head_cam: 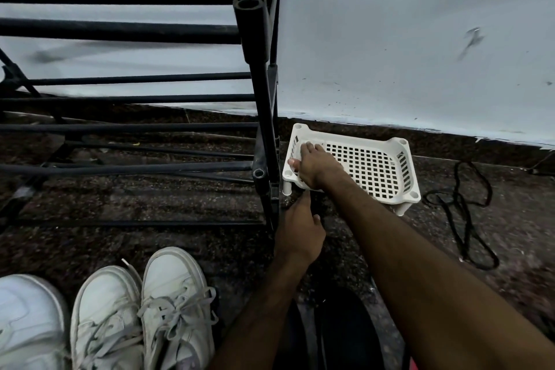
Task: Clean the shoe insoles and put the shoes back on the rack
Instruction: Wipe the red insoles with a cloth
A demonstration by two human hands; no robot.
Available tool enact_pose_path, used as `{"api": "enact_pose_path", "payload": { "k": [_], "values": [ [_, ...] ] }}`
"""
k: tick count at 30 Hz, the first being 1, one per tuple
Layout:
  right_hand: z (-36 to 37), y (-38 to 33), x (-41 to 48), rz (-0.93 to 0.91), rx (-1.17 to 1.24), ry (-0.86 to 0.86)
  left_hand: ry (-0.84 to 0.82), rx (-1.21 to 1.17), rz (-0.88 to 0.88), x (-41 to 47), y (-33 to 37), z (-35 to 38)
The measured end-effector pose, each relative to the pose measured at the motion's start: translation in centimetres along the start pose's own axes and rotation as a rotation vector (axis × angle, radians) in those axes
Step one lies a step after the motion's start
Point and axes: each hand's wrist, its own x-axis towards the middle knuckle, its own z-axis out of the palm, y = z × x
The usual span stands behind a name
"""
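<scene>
A black shoe rack (261, 117) of bare bars fills the left and middle. On the floor in front stand a pair of white laced sneakers (144, 315), with a third white shoe (27, 321) at the far left. My right hand (313, 167) lies palm down in the left end of a white perforated basket (378, 171), fingers stretched out and thumb on its rim. Just below, beside the rack's front right leg, my left hand (300, 231) pinches a dark object (316, 206) between thumb and fingers. Its shape is lost against the dark floor.
The basket sits on the dark speckled floor against a pale wall (420, 39). Black laces (462, 213) lie loose on the floor right of the basket. A large black shape (339, 333) lies at the bottom centre under my arms.
</scene>
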Motion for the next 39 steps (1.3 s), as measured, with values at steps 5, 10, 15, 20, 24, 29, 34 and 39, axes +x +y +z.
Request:
{"api": "enact_pose_path", "payload": {
  "k": [5, 10, 15, 20, 24, 29, 34, 39],
  "values": [
    [-0.3, 0.8, -0.5, 0.042, 0.147, 0.255, -0.008, 0.004, -0.037, 0.0, -0.6, -0.1],
    [1.4, 0.7, -1.1, 0.202, 0.280, 0.336, -0.005, 0.024, -0.026, -0.7, -1.2, 0.0],
    [0.8, 0.1, -1.9, 0.252, 0.492, 0.386, -0.008, 0.071, -0.006, -1.1, -1.1, 0.1],
    [-0.4, 0.2, -8.1, 0.281, 0.588, 0.435, -0.053, 0.137, 0.046, -2.8, 0.4, 0.0],
    [-0.6, 1.6, -16.9, 0.377, 0.694, 0.500, -0.034, 0.129, 0.022, -6.8, 1.3, -1.5],
    [2.6, 0.4, -29.5, 0.454, 0.807, 0.516, -0.070, 0.150, -0.032, -14.8, 1.3, -3.2],
    [5.3, -3.6, -38.0, 0.495, 0.918, 0.451, -0.064, 0.183, -0.067, -23.4, -0.2, -7.8],
    [4.9, -7.4, -42.7, 0.484, 0.932, 0.355, -0.044, 0.270, -0.087, -28.5, -1.0, -12.9]
  ]
}}
